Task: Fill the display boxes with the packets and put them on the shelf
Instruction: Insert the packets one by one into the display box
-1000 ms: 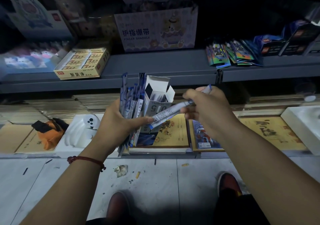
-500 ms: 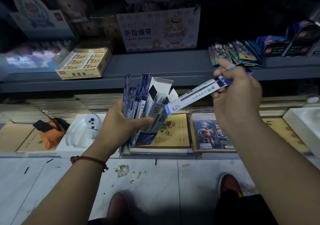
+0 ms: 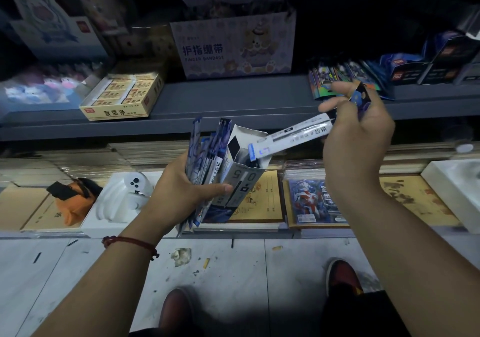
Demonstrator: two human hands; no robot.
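Observation:
My left hand (image 3: 185,188) grips a bundle of several blue-and-white packets (image 3: 205,152) together with a small white display box (image 3: 240,178) marked "0.5", its top flaps open. My right hand (image 3: 358,139) pinches one long white packet (image 3: 293,139) by its dark upper end. The packet slants down to the left, and its lower tip sits at the box's open mouth. The grey shelf (image 3: 233,102) runs across just behind both hands.
On the shelf stand a yellow eraser box (image 3: 122,95), a "Finger Bandage" carton (image 3: 233,48) and card packs (image 3: 345,76) at the right. Below lie notebooks (image 3: 262,201), a white moulded tray (image 3: 122,201) and an orange pouch (image 3: 70,201). My shoes stand on the tiled floor (image 3: 233,271).
My right hand swung the single packet up and to the right, then brought its lower tip to the open mouth of the box. The left hand stayed almost still.

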